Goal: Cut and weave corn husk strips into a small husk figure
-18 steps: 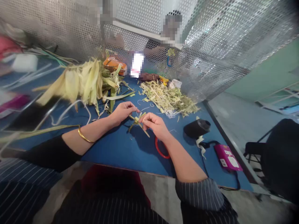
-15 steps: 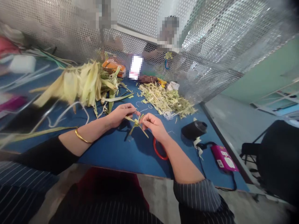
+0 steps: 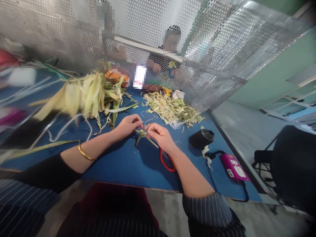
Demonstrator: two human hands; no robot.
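Observation:
A small knotted piece of corn husk (image 3: 142,133), with several strip ends sticking out, is held just above the blue table. My left hand (image 3: 128,125) is closed in a pinch at its upper left side. My right hand (image 3: 161,134) has its fingers pinched together at the right side of the piece, with one strip running below the palm. The fingertips of both hands nearly meet, so exactly what each pinches is partly hidden. A red ring (image 3: 161,161) shows at my right wrist, and a gold bangle (image 3: 85,154) circles my left forearm.
Long pale husks (image 3: 92,93) are piled at back left; shredded husk (image 3: 170,107) lies at back right. A black cylinder (image 3: 201,139) and a magenta box (image 3: 234,168) with a cable stand right. A perforated screen (image 3: 138,23) rises behind, with people beyond.
My hands have drawn slightly closer around the knotted husk, the right fingertips now covering more of it. The view has shifted a little.

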